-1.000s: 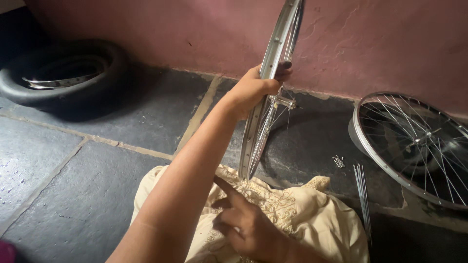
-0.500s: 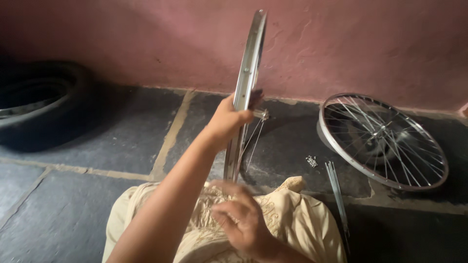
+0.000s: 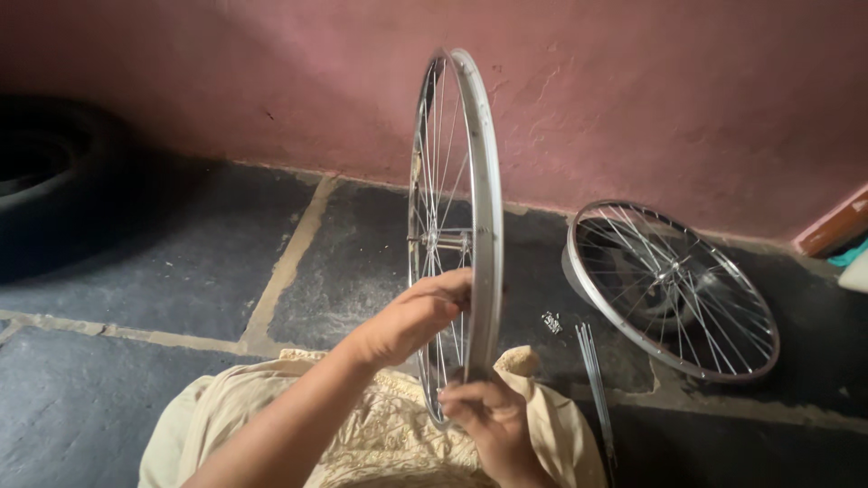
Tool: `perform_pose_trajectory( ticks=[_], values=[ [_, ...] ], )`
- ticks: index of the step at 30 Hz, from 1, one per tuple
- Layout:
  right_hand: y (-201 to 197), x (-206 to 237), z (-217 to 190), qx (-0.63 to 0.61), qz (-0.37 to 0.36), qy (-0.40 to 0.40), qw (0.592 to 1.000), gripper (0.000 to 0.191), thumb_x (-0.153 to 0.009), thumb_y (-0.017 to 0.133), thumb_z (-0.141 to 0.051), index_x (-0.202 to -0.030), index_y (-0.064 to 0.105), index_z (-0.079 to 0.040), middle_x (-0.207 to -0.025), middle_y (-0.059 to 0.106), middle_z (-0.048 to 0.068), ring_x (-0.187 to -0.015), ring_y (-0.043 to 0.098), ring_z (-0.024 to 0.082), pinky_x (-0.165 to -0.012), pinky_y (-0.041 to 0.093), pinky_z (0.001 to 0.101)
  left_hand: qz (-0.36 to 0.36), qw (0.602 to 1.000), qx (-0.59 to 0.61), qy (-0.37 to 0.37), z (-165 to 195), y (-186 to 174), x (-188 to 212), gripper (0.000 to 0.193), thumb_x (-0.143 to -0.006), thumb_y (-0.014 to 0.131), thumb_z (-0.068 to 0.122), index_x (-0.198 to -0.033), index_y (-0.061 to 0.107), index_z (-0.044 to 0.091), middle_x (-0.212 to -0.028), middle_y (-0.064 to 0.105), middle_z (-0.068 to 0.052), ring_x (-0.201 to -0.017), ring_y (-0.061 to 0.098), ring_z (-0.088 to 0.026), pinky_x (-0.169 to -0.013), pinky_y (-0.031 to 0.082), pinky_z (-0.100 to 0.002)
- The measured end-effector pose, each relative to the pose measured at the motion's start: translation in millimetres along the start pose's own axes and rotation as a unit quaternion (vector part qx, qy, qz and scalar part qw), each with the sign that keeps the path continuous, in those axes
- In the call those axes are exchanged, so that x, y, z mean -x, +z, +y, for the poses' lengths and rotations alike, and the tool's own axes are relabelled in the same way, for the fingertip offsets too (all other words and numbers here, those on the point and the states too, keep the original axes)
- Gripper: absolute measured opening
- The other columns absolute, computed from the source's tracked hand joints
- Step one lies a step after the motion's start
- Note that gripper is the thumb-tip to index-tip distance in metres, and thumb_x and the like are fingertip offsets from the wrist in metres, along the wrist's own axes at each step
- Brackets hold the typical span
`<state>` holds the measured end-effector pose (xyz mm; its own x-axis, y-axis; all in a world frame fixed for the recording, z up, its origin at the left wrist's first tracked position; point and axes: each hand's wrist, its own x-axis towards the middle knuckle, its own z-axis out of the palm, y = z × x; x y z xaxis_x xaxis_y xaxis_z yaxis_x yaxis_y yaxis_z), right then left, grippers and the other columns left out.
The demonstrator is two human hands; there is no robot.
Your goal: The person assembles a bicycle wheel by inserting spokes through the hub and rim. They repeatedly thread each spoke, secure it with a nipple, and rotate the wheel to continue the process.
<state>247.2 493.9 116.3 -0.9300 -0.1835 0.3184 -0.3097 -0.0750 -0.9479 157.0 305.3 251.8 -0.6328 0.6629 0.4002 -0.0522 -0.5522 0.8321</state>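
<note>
A silver spoked bicycle wheel (image 3: 485,208) stands upright and edge-on in front of me, its lower part resting on my lap, which is covered in cream cloth (image 3: 380,434). My left hand (image 3: 418,314) reaches in from the lower left and grips the rim and spokes just below the hub. Lower down, my right hand (image 3: 493,423) closes its fingers around the bottom of the same rim. What its fingertips pinch there is hidden.
A second spoked wheel (image 3: 674,285) lies on the dark stone floor at the right, against the pink wall (image 3: 651,99). Loose spokes (image 3: 592,380) and small metal bits (image 3: 550,321) lie beside it. A black tyre (image 3: 36,172) sits at the far left.
The wheel has swung more upright and its spokes now face me. My left hand has slid down the rim, and my right hand has come up from my lap onto the rim's bottom.
</note>
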Motion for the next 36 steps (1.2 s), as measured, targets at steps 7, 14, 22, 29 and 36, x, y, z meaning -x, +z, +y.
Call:
perform_pose_trajectory(
  ticks=[7, 14, 22, 29, 36],
  values=[
    [-13, 8, 9, -0.024, -0.078, -0.146, 0.986, 0.010, -0.087, 0.083, -0.004, -0.096, 0.080, -0.006, -0.097, 0.072, 0.010, -0.091, 0.069, 0.018, -0.080, 0.059, 0.0329, -0.004, 0.994, -0.110, 0.005, -33, -24, -19, 0.018, -0.095, 0.073, 0.013, -0.107, 0.076, 0.000, -0.105, 0.073, -0.003, -0.100, 0.066, -0.015, -0.092, 0.054, -0.032],
    [-11, 12, 16, -0.014, -0.075, -0.167, 0.983, 0.012, -0.086, 0.087, -0.003, -0.096, 0.082, -0.005, -0.097, 0.071, 0.011, -0.090, 0.068, 0.019, -0.083, 0.056, 0.0329, -0.106, 0.952, -0.262, 0.116, -52, -37, -36, 0.013, -0.093, 0.078, 0.017, -0.092, 0.075, 0.005, -0.090, 0.069, 0.000, -0.088, 0.063, -0.009, -0.081, 0.052, -0.029],
    [-19, 15, 23, -0.041, -0.124, -0.133, 0.983, 0.014, -0.085, 0.086, 0.001, -0.097, 0.080, -0.005, -0.099, 0.069, 0.012, -0.092, 0.067, 0.019, -0.082, 0.055, 0.0301, -0.035, 0.990, -0.125, 0.047, -60, -36, -35, 0.019, -0.082, 0.086, 0.019, -0.090, 0.078, 0.004, -0.101, 0.065, 0.000, -0.097, 0.058, -0.013, -0.083, 0.051, -0.030],
    [-32, 34, 29, -0.097, -0.142, 0.028, 0.985, 0.017, -0.080, 0.085, 0.007, -0.094, 0.081, -0.001, -0.105, 0.067, 0.015, -0.092, 0.070, 0.022, -0.078, 0.058, 0.0331, -0.033, 0.998, -0.020, 0.051, -63, -28, -11, 0.017, -0.086, 0.087, 0.016, -0.095, 0.079, 0.002, -0.110, 0.066, -0.006, -0.106, 0.063, -0.017, -0.096, 0.054, -0.034],
    [-47, 21, -30, 0.201, 0.007, -0.201, 0.959, 0.018, -0.084, 0.078, -0.001, -0.101, 0.078, -0.005, -0.121, 0.069, 0.020, -0.116, 0.069, 0.027, -0.095, 0.060, 0.0373, 0.047, 0.998, 0.009, 0.034, -54, -24, -18, 0.018, -0.087, 0.083, 0.014, -0.101, 0.080, 0.002, -0.111, 0.065, -0.005, -0.106, 0.061, -0.019, -0.098, 0.051, -0.036]
  ],
)
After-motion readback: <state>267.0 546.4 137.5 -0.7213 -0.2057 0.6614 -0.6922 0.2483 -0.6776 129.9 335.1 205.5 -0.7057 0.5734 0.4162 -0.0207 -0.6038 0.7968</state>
